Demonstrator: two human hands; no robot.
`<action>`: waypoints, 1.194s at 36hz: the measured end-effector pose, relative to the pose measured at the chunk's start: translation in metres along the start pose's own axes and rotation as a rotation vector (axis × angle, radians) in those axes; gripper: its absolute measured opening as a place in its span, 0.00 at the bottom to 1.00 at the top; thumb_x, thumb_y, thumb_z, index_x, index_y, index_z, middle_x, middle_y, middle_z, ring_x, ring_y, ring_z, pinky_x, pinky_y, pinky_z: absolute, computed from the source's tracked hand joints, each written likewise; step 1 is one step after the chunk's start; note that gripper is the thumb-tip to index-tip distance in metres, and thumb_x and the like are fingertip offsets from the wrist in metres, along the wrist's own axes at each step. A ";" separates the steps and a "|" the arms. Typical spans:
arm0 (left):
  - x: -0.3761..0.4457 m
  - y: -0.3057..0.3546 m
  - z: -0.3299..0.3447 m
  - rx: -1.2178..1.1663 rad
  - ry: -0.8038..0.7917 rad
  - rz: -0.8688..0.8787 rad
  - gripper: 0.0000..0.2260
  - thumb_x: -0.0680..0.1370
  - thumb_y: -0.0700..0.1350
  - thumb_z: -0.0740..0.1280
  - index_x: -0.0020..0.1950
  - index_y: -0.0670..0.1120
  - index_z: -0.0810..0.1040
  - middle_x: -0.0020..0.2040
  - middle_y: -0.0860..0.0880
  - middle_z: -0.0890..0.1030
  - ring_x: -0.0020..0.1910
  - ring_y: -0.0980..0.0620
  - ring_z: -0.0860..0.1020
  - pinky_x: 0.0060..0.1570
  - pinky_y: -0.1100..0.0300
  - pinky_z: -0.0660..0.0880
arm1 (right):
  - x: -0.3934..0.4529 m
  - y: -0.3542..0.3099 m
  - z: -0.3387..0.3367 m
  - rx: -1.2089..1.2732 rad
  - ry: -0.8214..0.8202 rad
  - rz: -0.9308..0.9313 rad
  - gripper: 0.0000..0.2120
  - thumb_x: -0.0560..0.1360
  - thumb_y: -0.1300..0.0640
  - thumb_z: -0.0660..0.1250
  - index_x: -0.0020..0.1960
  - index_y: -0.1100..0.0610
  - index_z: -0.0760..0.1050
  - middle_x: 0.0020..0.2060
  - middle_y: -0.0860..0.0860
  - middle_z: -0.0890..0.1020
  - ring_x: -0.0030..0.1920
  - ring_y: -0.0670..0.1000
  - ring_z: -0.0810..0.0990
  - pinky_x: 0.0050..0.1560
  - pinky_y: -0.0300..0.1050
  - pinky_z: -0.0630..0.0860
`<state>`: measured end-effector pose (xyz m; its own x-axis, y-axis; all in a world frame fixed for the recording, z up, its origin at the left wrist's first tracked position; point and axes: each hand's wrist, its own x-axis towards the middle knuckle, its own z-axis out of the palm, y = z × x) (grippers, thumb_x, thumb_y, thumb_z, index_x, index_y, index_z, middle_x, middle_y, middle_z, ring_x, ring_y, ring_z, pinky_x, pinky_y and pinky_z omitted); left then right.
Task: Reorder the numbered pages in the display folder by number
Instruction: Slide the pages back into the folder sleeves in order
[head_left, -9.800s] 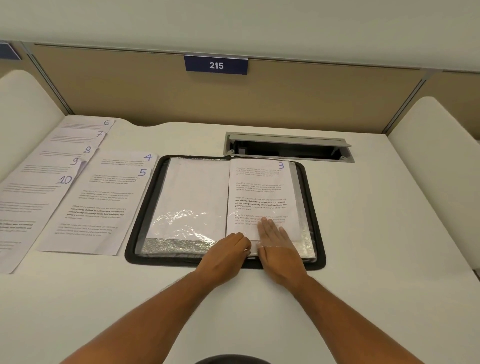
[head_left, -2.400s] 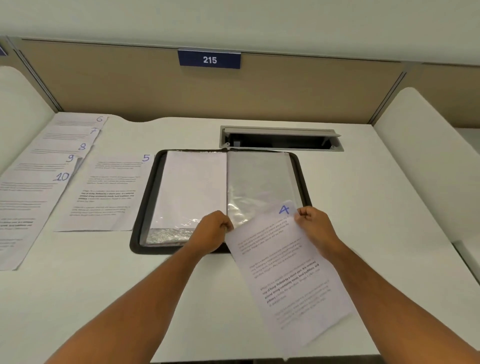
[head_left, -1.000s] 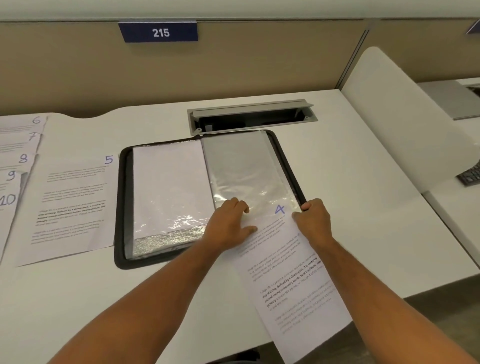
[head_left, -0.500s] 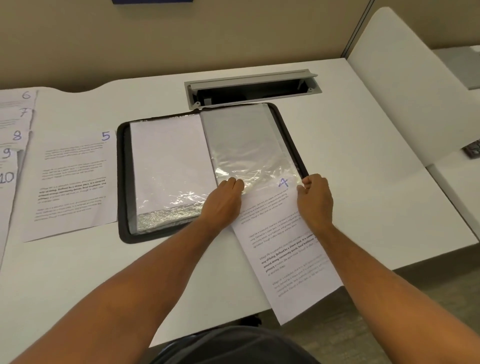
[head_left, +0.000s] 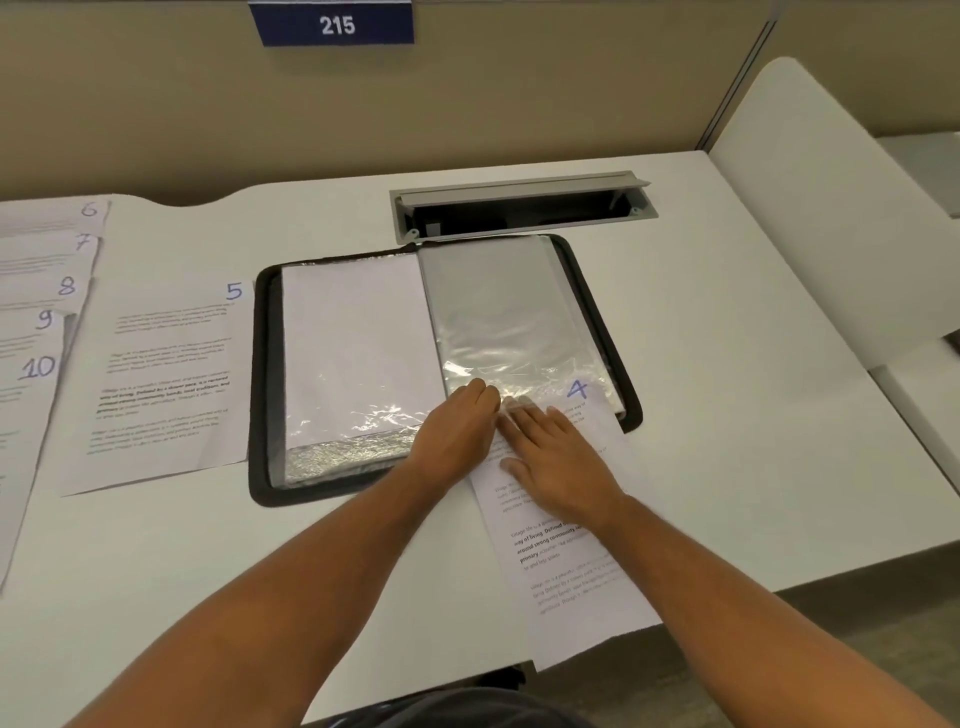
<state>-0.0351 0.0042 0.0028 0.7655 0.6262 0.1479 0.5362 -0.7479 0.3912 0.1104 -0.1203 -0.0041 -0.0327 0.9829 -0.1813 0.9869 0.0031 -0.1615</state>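
The black display folder lies open mid-desk. Its left sleeve shows a blank white sheet; the clear right sleeve holds nothing in its upper part. Page 4 lies slanted, its top edge inside the sleeve's lower opening and its bottom overhanging the desk's front edge. My left hand pinches the sleeve's lower edge with curled fingers. My right hand lies flat on page 4, its fingertips under the plastic.
Page 5 lies left of the folder. Pages 6 to 10 overlap at the far left. An open cable hatch sits behind the folder. A white divider bounds the right side.
My right hand has let go of page 4's top right corner and now lies flat on the sheet. The page's top has slid into the sleeve.
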 end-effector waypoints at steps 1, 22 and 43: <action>0.000 0.000 0.000 0.011 0.014 0.012 0.01 0.81 0.40 0.65 0.50 0.44 0.75 0.46 0.47 0.76 0.41 0.48 0.74 0.34 0.55 0.71 | 0.001 0.000 -0.001 -0.017 -0.005 0.015 0.31 0.85 0.37 0.41 0.84 0.49 0.42 0.83 0.50 0.45 0.82 0.49 0.39 0.82 0.54 0.42; -0.011 0.003 -0.006 -0.080 0.139 0.042 0.02 0.78 0.37 0.67 0.46 0.42 0.75 0.42 0.46 0.76 0.38 0.48 0.72 0.33 0.52 0.73 | 0.030 -0.028 0.002 0.021 -0.034 0.348 0.33 0.84 0.34 0.38 0.83 0.48 0.34 0.81 0.57 0.34 0.81 0.62 0.33 0.79 0.67 0.40; -0.009 0.015 0.001 -0.077 0.102 0.062 0.02 0.80 0.39 0.68 0.52 0.42 0.79 0.44 0.47 0.77 0.39 0.49 0.74 0.32 0.53 0.76 | 0.010 0.004 0.005 -0.008 0.008 0.150 0.31 0.84 0.35 0.39 0.84 0.46 0.45 0.83 0.51 0.42 0.81 0.53 0.33 0.80 0.64 0.38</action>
<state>-0.0333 -0.0132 0.0065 0.7543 0.6012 0.2638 0.4572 -0.7693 0.4463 0.1132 -0.1117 -0.0112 0.1165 0.9738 -0.1955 0.9817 -0.1428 -0.1258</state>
